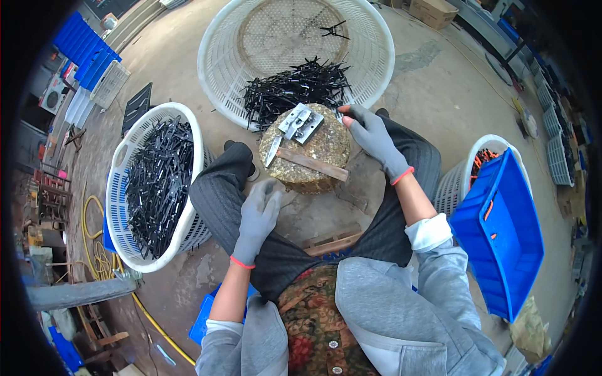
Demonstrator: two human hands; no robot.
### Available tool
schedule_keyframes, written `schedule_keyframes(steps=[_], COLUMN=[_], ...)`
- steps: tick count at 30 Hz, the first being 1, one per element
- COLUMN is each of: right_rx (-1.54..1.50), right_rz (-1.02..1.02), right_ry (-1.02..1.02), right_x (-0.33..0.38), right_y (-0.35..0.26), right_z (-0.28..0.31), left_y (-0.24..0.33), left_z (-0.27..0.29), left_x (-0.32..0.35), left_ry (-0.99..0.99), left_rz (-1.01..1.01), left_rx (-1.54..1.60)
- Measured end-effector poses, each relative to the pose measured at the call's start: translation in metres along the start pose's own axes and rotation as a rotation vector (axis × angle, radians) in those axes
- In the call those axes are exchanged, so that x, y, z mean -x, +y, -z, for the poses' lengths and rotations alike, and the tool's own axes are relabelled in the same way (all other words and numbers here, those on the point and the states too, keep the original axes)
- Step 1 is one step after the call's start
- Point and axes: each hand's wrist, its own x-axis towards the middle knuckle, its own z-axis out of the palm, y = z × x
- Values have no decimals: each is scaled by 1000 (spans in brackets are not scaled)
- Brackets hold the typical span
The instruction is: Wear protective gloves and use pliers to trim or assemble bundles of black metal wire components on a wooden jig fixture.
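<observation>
My left hand (259, 213), in a grey glove with a red cuff, hovers above my left thigh, fingers loosely bent and nothing visible in them. Beside the stump's right edge, my gloved right hand (375, 139) reaches left with index finger and thumb slightly apart; I see nothing held. Between my knees stands a round, wood-like stump (335, 141). On it lie a silver metal block fixture (302, 123), a pale pointed blade (273, 151) and a wooden bar (313, 164). Just beyond, black slender parts (295, 88) are heaped in a large white round basket (219, 62).
At left, a white basket (113, 207) is full of black parts (160, 188). At right, a blue tray (517, 238) leans on a white basket (448, 191) holding orange-and-black pieces (483, 161). A yellow hose (150, 319) crosses the floor. Blue crates (81, 41) stand far left.
</observation>
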Motion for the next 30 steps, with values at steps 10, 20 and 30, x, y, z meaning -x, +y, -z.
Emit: schedule_keyframes(steps=[10, 20, 30], right_rx=[212, 243, 201], right_rz=[264, -13, 8], right_ry=[-31, 0, -96], right_x=[-69, -3, -73], right_y=[76, 33, 46], right_z=[-78, -82, 6], left_y=[-9, -26, -42], left_z=[-63, -47, -13], left_x=[-157, -167, -169], left_ry=[19, -256, -286], left_rz=[-125, -402, -333], left_rx=[-704, -452, -342])
